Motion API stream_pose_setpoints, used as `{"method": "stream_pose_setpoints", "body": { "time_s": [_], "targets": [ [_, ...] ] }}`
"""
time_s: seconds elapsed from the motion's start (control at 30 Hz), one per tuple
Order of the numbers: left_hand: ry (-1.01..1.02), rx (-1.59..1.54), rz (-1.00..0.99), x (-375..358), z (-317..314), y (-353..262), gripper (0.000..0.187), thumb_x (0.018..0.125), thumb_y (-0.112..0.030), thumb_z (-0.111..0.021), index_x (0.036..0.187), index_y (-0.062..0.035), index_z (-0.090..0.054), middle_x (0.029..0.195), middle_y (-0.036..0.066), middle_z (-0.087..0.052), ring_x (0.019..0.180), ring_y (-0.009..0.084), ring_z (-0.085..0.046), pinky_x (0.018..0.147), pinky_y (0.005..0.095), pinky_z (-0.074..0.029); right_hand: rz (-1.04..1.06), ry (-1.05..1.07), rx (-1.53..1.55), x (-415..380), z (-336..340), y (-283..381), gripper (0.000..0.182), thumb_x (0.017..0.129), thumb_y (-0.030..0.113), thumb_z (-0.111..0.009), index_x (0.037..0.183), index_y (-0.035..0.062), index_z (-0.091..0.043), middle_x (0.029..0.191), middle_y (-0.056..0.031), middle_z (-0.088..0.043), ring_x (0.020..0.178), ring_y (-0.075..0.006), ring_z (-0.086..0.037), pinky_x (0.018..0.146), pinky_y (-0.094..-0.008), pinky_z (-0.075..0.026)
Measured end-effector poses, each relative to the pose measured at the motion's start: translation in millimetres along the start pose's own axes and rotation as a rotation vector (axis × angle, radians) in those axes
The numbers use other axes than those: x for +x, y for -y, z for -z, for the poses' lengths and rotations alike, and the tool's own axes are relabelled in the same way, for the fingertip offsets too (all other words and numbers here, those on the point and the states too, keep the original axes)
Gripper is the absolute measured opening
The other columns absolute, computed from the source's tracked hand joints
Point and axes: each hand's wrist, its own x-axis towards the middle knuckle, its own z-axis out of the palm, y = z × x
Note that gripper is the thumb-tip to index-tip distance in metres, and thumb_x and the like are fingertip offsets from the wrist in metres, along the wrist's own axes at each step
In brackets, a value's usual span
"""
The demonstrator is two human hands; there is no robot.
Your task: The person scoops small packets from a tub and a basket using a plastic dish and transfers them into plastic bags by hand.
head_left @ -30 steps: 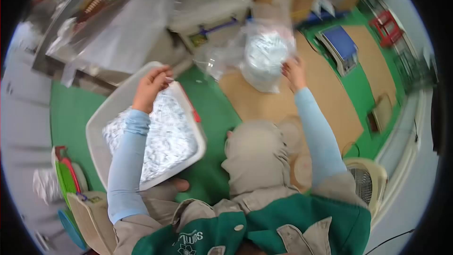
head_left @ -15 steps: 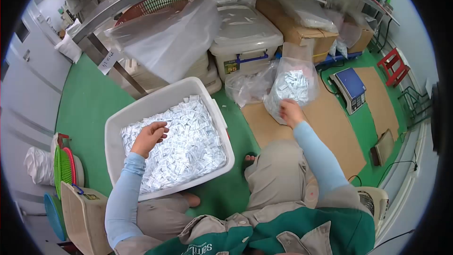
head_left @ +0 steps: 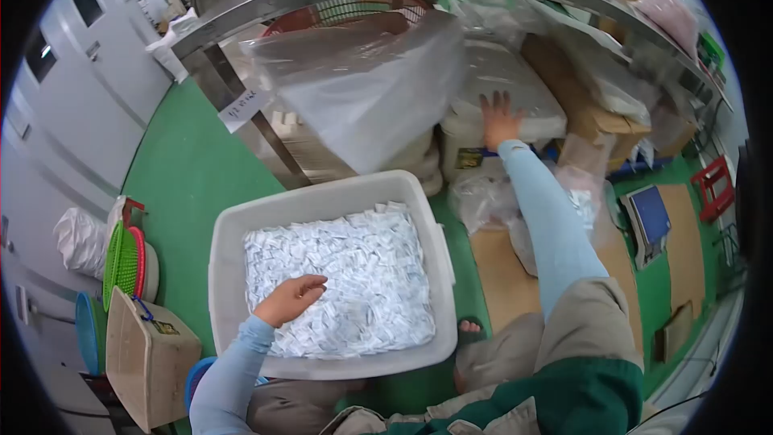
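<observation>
A large white tub (head_left: 226, 274) on the floor holds a deep layer of small white packets (head_left: 362, 262). Over the left part of that layer is my left hand (head_left: 291, 299), its fingers loosely bent and slightly apart, with nothing visible in them. My right hand (head_left: 501, 119) reaches forward with spread fingers to the front part of the lid of a clear storage box (head_left: 515, 80) under the metal table. Below my right forearm, a clear bag with packets (head_left: 584, 205) is partly hidden by the sleeve.
A metal table edge (head_left: 322, 2) crosses the front, with plastic sheeting (head_left: 378, 89) hanging beneath. A blue scale (head_left: 646, 213) and red stool (head_left: 713, 189) stand right. Cardboard (head_left: 503, 274) covers some floor. Baskets (head_left: 121, 266) and a beige bin (head_left: 153, 362) are left.
My right hand has moved from the bag of packets forward to the storage box lid, its fingers now spread. The view has shifted, and my left hand is still above the packets.
</observation>
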Motion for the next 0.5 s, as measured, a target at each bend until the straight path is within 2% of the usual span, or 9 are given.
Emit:
{"method": "stream_pose_setpoints", "body": {
  "time_s": [0.07, 0.1, 0.17, 0.2, 0.27, 0.3, 0.37, 0.4, 0.5],
  "targets": [
    [-0.043, 0.050, 0.035, -3.9, 3.8, 5.0, 0.036, 0.092, -0.017, -0.051, 0.123, 0.0018, -0.049, 0.112, 0.013, -0.060, 0.106, 0.0177, -0.056, 0.091, 0.0294, -0.043, 0.003, 0.195, 0.053, 5.7, -6.5, -1.2, 0.055, 0.086, 0.016, -0.042, 0.139, 0.0218, -0.028, 0.142, -0.0094, -0.031, 0.136, -0.0288, -0.021, 0.100, -0.0680, -0.014],
    [-0.061, 0.051, 0.046, -6.6, 5.7, 5.1, 0.036, 0.092, -0.017, -0.051, 0.123, 0.0021, -0.049, 0.112, 0.013, -0.060, 0.106, 0.0178, -0.056, 0.090, 0.0293, -0.043, 0.012, 0.307, 0.094, 12.1, -4.7, -0.4, 0.053, 0.085, 0.015, -0.044, 0.137, 0.0206, -0.031, 0.137, -0.0093, -0.039, 0.130, -0.0274, -0.033, 0.096, -0.0694, -0.020],
    [-0.056, 0.019, 0.050, -5.0, 7.5, 8.5, 0.036, 0.092, -0.016, -0.052, 0.122, 0.0032, -0.049, 0.112, 0.013, -0.060, 0.106, 0.0181, -0.056, 0.090, 0.0290, -0.043, 0.072, 0.290, 0.067, 11.9, -4.6, -20.9, 0.051, 0.085, 0.014, -0.046, 0.134, 0.0198, -0.035, 0.129, -0.0083, -0.047, 0.119, -0.0271, -0.045, 0.091, -0.0688, -0.027],
    [-0.052, 0.025, 0.056, -6.7, 8.6, 4.4, 0.036, 0.092, -0.016, -0.052, 0.122, 0.0035, -0.049, 0.112, 0.013, -0.060, 0.106, 0.0181, -0.056, 0.090, 0.0289, -0.043, 0.092, 0.254, 0.062, 12.3, -1.1, -25.7, 0.056, 0.078, 0.007, -0.054, 0.131, 0.0176, -0.041, 0.126, -0.0094, -0.051, 0.111, -0.0319, -0.051, 0.088, -0.0616, -0.037],
    [-0.087, 0.006, 0.020, -7.5, 8.3, 8.2, 0.036, 0.091, -0.017, -0.052, 0.122, 0.0018, -0.051, 0.110, 0.014, -0.061, 0.103, 0.0197, -0.057, 0.088, 0.0298, -0.045, 0.210, 0.296, 0.097, 22.1, -6.3, -37.0, 0.042, 0.078, 0.005, -0.051, 0.119, 0.0129, -0.053, 0.116, -0.0128, -0.057, 0.101, -0.0351, -0.057, 0.082, -0.0526, -0.045],
    [-0.115, -0.029, -0.004, -6.4, 8.4, 10.0, 0.036, 0.091, -0.020, -0.053, 0.121, 0.0001, -0.052, 0.109, 0.015, -0.062, 0.100, 0.0215, -0.059, 0.086, 0.0308, -0.046, 0.312, 0.233, 0.194, 27.0, -2.3, -40.9, 0.034, 0.078, 0.005, -0.049, 0.109, 0.0095, -0.059, 0.107, -0.0159, -0.061, 0.094, -0.0370, -0.059, 0.077, -0.0463, -0.048],
    [-0.106, -0.025, -0.001, -9.9, 7.9, 5.2, 0.036, 0.091, -0.019, -0.053, 0.121, 0.0010, -0.051, 0.110, 0.015, -0.062, 0.101, 0.0213, -0.058, 0.087, 0.0309, -0.045, 0.309, 0.207, 0.121, 22.2, 8.8, -49.4, 0.028, 0.077, 0.005, -0.048, 0.102, 0.0072, -0.061, 0.098, -0.0184, -0.063, 0.090, -0.0370, -0.060, 0.075, -0.0445, -0.048],
    [-0.109, -0.029, -0.019, -8.1, 6.8, 3.2, 0.036, 0.091, -0.019, -0.053, 0.121, 0.0010, -0.051, 0.110, 0.015, -0.061, 0.102, 0.0213, -0.058, 0.087, 0.0309, -0.046, 0.245, 0.150, 0.159, 24.8, 11.1, -54.5, 0.020, 0.078, 0.008, -0.049, 0.093, 0.0059, -0.063, 0.092, -0.0194, -0.063, 0.086, -0.0378, -0.060, 0.073, -0.0462, -0.048],
    [-0.150, 0.041, -0.050, -16.4, 10.5, -3.3, 0.037, 0.091, -0.020, -0.053, 0.121, 0.0004, -0.051, 0.112, 0.015, -0.061, 0.102, 0.0226, -0.059, 0.087, 0.0321, -0.046, 0.110, 0.072, 0.202, 31.6, 19.5, -40.1, 0.015, 0.077, 0.010, -0.051, 0.085, 0.0056, -0.063, 0.089, -0.0201, -0.063, 0.084, -0.0377, -0.061, 0.071, -0.0469, -0.049]
  ]
}}
